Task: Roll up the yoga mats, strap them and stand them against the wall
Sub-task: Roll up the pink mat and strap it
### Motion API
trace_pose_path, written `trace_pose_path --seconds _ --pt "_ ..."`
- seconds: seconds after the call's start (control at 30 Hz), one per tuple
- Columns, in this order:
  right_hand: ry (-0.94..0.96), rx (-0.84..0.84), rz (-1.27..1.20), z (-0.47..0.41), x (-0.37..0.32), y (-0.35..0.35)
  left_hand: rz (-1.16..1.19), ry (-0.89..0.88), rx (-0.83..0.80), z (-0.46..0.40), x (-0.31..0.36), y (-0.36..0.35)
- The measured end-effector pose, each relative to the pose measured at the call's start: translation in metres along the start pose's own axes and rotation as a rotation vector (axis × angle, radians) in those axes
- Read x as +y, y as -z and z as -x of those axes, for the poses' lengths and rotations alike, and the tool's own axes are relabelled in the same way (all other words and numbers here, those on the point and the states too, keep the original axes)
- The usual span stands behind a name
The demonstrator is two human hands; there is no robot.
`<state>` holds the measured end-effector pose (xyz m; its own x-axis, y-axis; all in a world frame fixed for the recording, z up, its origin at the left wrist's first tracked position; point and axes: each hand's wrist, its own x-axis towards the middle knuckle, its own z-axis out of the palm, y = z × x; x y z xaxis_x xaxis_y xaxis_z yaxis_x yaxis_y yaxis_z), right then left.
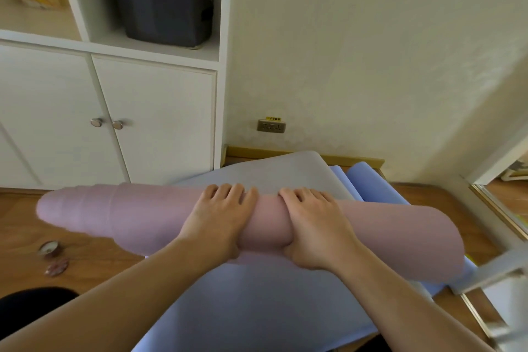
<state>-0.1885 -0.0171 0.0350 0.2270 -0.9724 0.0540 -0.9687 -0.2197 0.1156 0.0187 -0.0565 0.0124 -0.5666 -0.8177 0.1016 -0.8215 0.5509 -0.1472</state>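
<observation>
A pink yoga mat [137, 217] lies rolled into a thick tube across the middle of the view, its left end stepped and uneven. My left hand [220, 214] and my right hand [311, 226] grip the roll side by side at its middle, fingers curled over the top, thumbs underneath. The unrolled grey tail of this mat [274, 171] stretches toward the wall. Beneath it a light blue yoga mat [251, 303] lies flat on the wooden floor, with a curled end [368, 180] near the wall.
A white cabinet [154, 123] with two knobbed doors stands at the left, a dark storage bin [165, 6] on its shelf. The cream wall [357, 66] has a low socket [271, 126]. Two small round items [53, 257] lie on the floor at left. A metal rail [497, 208] runs along the right.
</observation>
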Motion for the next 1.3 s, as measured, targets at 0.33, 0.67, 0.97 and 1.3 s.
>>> trace_pose_path --seconds 0.33,0.67,0.97,1.3 --pt "0.036 0.038 0.091 -0.004 -0.012 -0.007 0.223 -0.003 -0.017 0.001 -0.018 0.006" --pt "-0.001 0.028 -0.069 -0.004 -0.013 -0.008 0.09 0.007 0.061 -0.002 0.005 -0.006" --pt "0.0 0.037 0.045 -0.007 -0.017 -0.007 0.163 0.006 -0.014 0.001 -0.008 0.003" --pt "0.0 0.049 -0.051 0.0 -0.02 -0.007 0.1 0.011 0.014 -0.002 -0.001 0.004"
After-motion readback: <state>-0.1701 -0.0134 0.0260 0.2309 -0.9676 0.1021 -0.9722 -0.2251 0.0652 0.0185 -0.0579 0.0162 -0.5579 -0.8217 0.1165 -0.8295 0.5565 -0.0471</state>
